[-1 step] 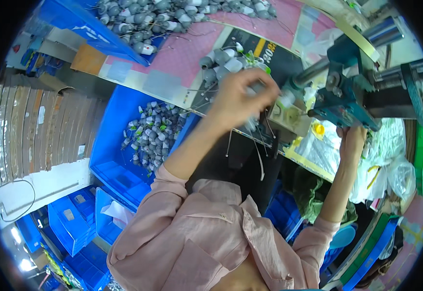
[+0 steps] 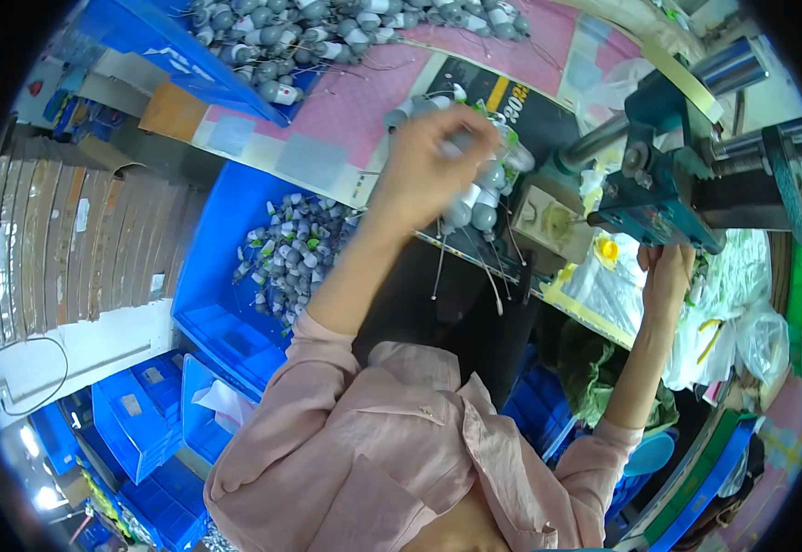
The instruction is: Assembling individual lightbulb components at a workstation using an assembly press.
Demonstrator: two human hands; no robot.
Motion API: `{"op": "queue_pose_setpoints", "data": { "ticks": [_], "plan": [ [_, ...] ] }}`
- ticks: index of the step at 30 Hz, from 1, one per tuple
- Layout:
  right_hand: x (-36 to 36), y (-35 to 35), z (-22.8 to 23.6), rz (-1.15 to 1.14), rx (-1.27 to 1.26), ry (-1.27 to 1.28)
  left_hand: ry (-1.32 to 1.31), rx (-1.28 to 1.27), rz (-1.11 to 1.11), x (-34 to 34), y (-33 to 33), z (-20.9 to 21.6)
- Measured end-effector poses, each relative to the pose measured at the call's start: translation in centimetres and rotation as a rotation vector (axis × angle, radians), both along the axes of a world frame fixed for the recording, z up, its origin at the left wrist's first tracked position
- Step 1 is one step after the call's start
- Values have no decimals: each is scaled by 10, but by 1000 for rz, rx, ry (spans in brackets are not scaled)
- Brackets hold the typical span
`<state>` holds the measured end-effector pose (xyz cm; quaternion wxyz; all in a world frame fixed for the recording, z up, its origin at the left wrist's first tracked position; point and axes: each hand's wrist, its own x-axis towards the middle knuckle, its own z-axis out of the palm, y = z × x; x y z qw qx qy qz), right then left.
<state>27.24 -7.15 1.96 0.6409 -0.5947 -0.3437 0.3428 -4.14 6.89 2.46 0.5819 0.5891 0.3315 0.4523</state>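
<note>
My left hand (image 2: 433,166) is raised over the bench's front edge, thumb and fingers curled into a blurred pinch. A grey patch shows between the fingers, too smeared to name. Around and beneath it lie grey-and-white bulb-shaped parts (image 2: 484,212), their thin wires hanging over the edge. To its right sits a pale block fixture (image 2: 548,221) with a round recess. My right hand (image 2: 668,271) reaches up below the head of a dark green bench press (image 2: 654,198). Its fingers are curled, but the press hides what they grip.
A blue bin (image 2: 235,322) of similar parts stands below the bench at left. More parts (image 2: 300,41) pile up at the back beside another blue bin (image 2: 180,55). Stacked cardboard (image 2: 70,239) lines the left side. Clear plastic bags (image 2: 755,331) lie right of the press.
My left hand has moved left, away from the pale fixture, uncovering its recess and the bulb-shaped parts at the bench edge. My right hand stays below the press head.
</note>
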Motion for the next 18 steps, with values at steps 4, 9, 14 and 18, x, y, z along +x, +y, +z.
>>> {"op": "queue_pose_setpoints", "data": {
  "ticks": [4,9,14,18],
  "plan": [
    [-10,-12,-5,18,-74,-50,233,129,244,-36,87,-28],
    [-16,-26,-14,-77,-107,-242,927,923,530,-31,179,-84],
    [-2,-32,-12,-267,-238,-967,1530,1103,358,-91,239,-85],
    [47,-45,-32,-410,-255,-1424,1490,1072,61,-104,258,-80]
  ]
}}
